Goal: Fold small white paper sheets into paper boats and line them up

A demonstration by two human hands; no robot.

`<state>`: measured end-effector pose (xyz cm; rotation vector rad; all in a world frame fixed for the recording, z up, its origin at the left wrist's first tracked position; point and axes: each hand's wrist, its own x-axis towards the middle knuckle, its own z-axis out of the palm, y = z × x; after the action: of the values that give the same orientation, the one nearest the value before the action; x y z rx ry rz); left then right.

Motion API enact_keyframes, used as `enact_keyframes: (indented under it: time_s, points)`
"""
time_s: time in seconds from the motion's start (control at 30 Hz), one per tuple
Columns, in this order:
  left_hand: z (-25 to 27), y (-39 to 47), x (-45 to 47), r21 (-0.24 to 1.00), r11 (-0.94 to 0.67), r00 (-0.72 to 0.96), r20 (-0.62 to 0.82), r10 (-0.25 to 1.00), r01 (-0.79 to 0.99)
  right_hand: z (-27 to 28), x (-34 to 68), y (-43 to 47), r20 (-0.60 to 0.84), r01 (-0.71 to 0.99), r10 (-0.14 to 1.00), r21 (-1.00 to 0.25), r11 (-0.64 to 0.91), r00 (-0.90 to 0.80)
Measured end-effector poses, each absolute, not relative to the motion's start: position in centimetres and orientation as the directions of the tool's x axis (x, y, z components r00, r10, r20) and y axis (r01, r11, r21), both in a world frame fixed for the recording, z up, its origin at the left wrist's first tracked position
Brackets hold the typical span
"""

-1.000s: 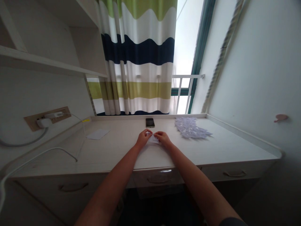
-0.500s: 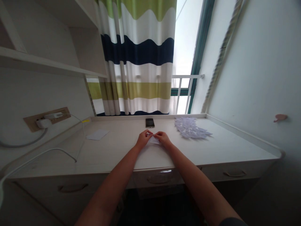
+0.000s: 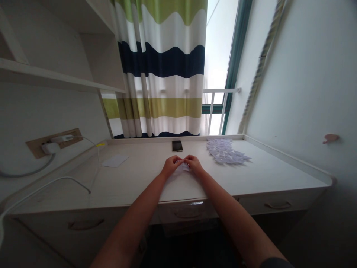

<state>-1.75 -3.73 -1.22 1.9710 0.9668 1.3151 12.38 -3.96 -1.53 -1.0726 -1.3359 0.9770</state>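
Observation:
A small piece of white paper (image 3: 185, 167) is between my two hands, low over the middle of the desk (image 3: 178, 190). My left hand (image 3: 170, 165) pinches it from the left, thumb and index finger at its upper edge. From the right, my right hand (image 3: 194, 163) pinches the same paper, and the fingertips of both hands meet at its top. Part of the paper is hidden by the fingers, so its exact folds cannot be made out. Just beyond the hands lies a dark phone (image 3: 177, 146).
To the right is a spread pile of folded white paper pieces (image 3: 225, 152). A few flat paper sheets (image 3: 115, 160) lie at the left. A white cable (image 3: 64, 178) crosses the left side from a wall socket (image 3: 52, 142). A striped curtain (image 3: 164, 89) hangs behind the desk.
My left hand has moved slightly right, its fingertips now against those of the right hand. Less of the paper shows between them. The view has shifted a little.

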Motion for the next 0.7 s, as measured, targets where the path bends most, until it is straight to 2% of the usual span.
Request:
enact_keyframes:
  time_s: [0.3,0.47,0.6,0.7]
  points:
    - [-0.8,-3.6,-1.7,0.913,-0.386,0.213,0.354,0.911,0.132,-1.7,12.3,-3.7,0.247,0.062,0.969,-0.967,0.246,0.012]
    - [-0.8,-3.7,-1.6,0.991,-0.129,0.209,0.133,0.969,-0.034,-2.1,12.3,-3.2,0.307,0.056,0.952,-0.95,0.306,0.005]
    - [-0.7,-3.6,-1.9,0.967,0.058,0.249,0.005,0.969,-0.247,-2.0,12.3,-3.3,0.366,0.013,0.928,-0.93,0.368,-0.063]
    - [-0.6,-3.5,-2.2,0.95,0.12,0.316,-0.024,0.948,-0.288,-1.8,12.3,-3.5,0.399,0.045,0.915,-0.915,0.401,-0.062]
